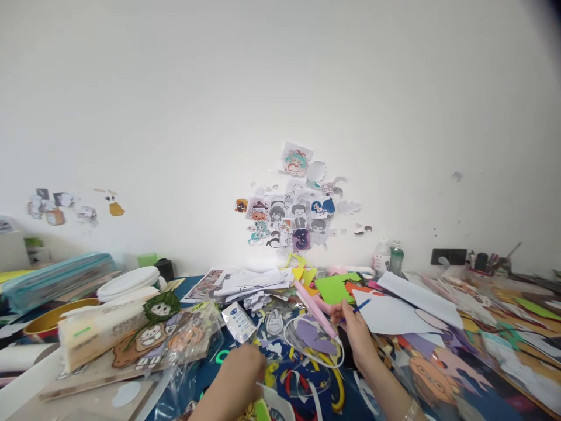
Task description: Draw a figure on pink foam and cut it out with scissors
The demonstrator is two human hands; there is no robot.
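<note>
My right hand (pixel 357 336) is raised over the cluttered table, fingers closed around a blue pen (pixel 362 305) whose tip points up and right. Just left of it lies a pink tool (pixel 314 311) with a white cord (pixel 307 345) looping under it. My left hand (pixel 239 374) is low near the front edge, fingers curled down onto paper scraps; what it grips is hidden. A purple paper cutout (pixel 311 336) lies between the hands.
Coloured paper, green sheet (pixel 335 286), white sheets (pixel 407 307) and cutouts cover the table. A cardboard box (pixel 105 330) and stacked white plates (pixel 129 282) sit at left, two bottles (pixel 388 257) at the back, stickers (pixel 298 210) on the wall.
</note>
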